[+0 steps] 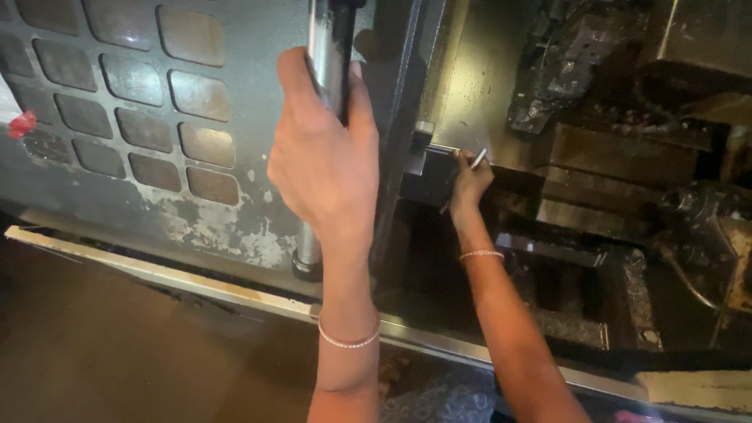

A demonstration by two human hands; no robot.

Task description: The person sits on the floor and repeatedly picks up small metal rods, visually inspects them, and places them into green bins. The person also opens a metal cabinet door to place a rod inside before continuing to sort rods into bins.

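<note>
My left hand (325,153) grips the vertical metal door handle (327,47) of a grey machine door (235,70). Its lower end sits in a round mount (307,262). My right hand (468,182) reaches into the open machine bay and pinches a thin shiny metal rod (479,159). The rod sits next to a slim bar (442,147) that sticks out of a dark block (421,149). Both wrists wear a thin bracelet.
The door has several rounded rectangular window panels (125,78) and worn paint near its bottom. A metal sill (196,278) runs along the machine front. Inside at the right are dark, oily machine parts (619,157) and a hose (689,274). A red scrap (22,124) is at the left.
</note>
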